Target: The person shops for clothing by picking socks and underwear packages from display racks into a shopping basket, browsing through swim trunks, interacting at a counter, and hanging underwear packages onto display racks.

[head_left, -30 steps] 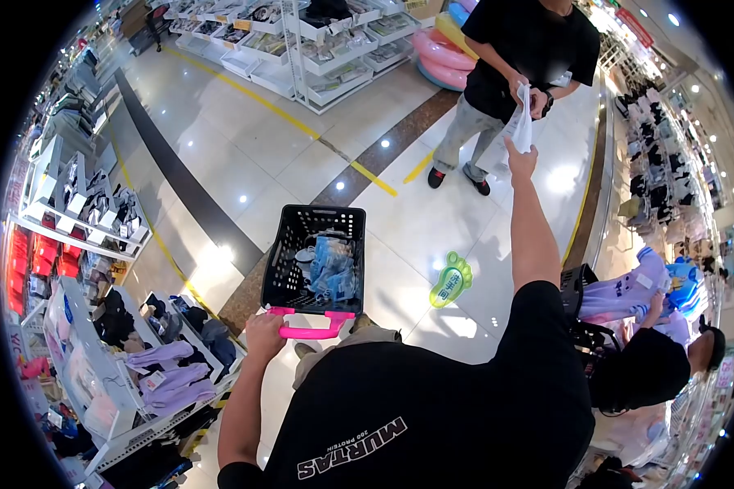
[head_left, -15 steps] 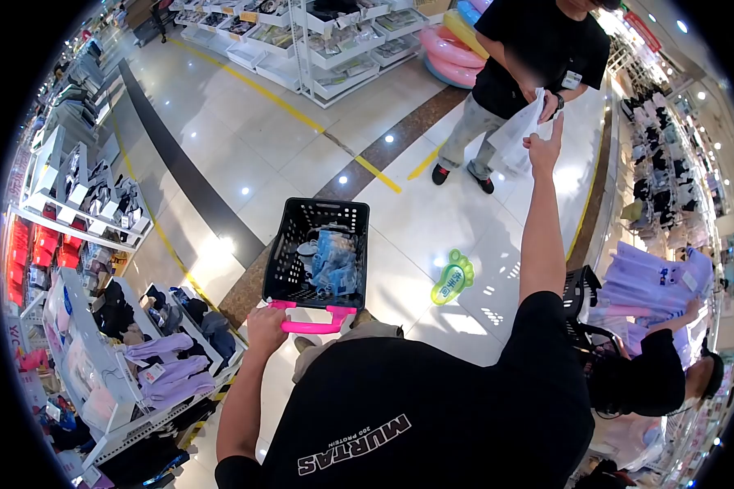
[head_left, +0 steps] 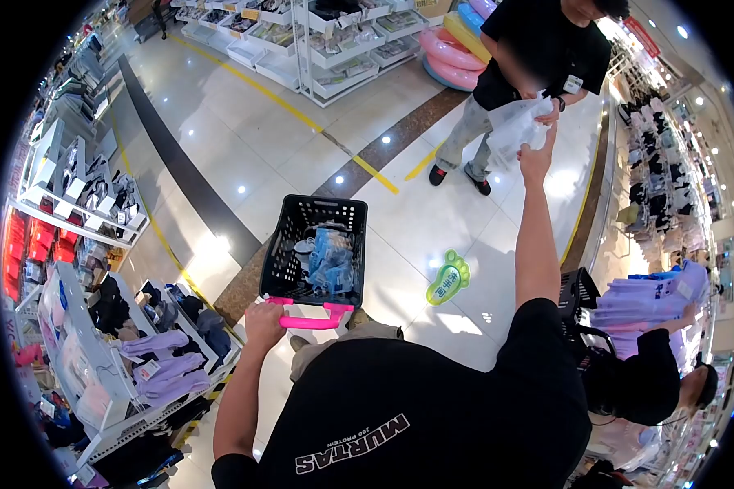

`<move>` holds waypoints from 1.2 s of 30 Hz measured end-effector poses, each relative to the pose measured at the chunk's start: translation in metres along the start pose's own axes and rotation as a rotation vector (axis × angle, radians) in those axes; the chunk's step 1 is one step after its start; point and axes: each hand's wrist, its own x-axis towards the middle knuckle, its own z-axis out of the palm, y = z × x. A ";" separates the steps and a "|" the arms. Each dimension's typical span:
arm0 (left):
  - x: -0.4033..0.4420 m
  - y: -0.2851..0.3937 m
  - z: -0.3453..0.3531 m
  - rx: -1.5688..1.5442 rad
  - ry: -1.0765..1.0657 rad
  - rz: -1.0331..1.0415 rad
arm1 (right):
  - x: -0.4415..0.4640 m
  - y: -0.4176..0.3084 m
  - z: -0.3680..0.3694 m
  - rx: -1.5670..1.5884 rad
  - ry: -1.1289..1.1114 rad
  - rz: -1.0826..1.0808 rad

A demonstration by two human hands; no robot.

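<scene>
My left hand is closed around the left end of a bright pink handle. That handle joins the near rim of a black perforated shopping basket, in which blue and clear plastic-wrapped items lie in a heap. My right hand is stretched far forward with the index finger extended and the thumb apart, holding nothing that I can see. Just beyond its fingertips, a person in a black shirt holds a crumpled translucent plastic bag. Whether my fingers touch the bag I cannot tell.
Tiled floor with yellow tape lines surrounds the basket; a green footprint sticker lies on it. Stocked shelves stand at left, a white rack ahead, garments at right. Another person with a black basket is close on my right.
The other person's plastic bag has spread wider and shifted slightly. My right hand has dropped a little toward me, its index finger still out. My left hand keeps its grip on the handle.
</scene>
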 end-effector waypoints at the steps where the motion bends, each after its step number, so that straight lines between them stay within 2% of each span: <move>1: 0.000 0.001 -0.001 -0.001 -0.003 -0.002 | -0.002 0.000 0.000 -0.039 -0.004 0.009; 8: 0.001 0.002 0.000 0.011 -0.007 -0.024 | 0.000 0.070 0.017 -0.154 0.085 -0.199; 9: 0.001 0.002 0.000 0.021 -0.013 -0.032 | -0.001 0.084 0.020 -0.139 0.064 -0.177; 12: 0.002 0.002 0.002 0.030 0.008 -0.022 | -0.022 0.062 0.014 0.067 0.047 -0.007; 14: 0.002 0.003 0.002 0.030 -0.002 -0.026 | -0.037 0.028 0.006 0.335 -0.007 0.223; 17: 0.001 0.002 0.001 0.035 0.006 -0.009 | -0.019 0.053 0.002 0.781 -0.047 0.365; 20: 0.002 0.002 0.003 0.038 0.001 -0.004 | -0.022 0.050 -0.004 0.775 -0.020 0.295; 23: 0.000 0.004 0.000 0.060 -0.006 -0.011 | -0.024 0.045 -0.003 0.404 -0.018 0.328; 26: 0.002 0.008 0.000 0.049 0.018 -0.009 | 0.003 0.082 0.016 -0.252 0.008 -0.052; 29: 0.002 0.004 0.000 0.060 -0.022 -0.010 | 0.037 0.087 0.031 -0.363 -0.128 -0.180; 33: 0.006 0.004 0.000 0.083 -0.060 -0.031 | 0.077 0.098 0.052 -0.567 -0.327 -0.245; 36: 0.004 0.004 -0.001 0.073 -0.073 -0.047 | 0.065 0.101 0.057 -0.211 -0.712 0.036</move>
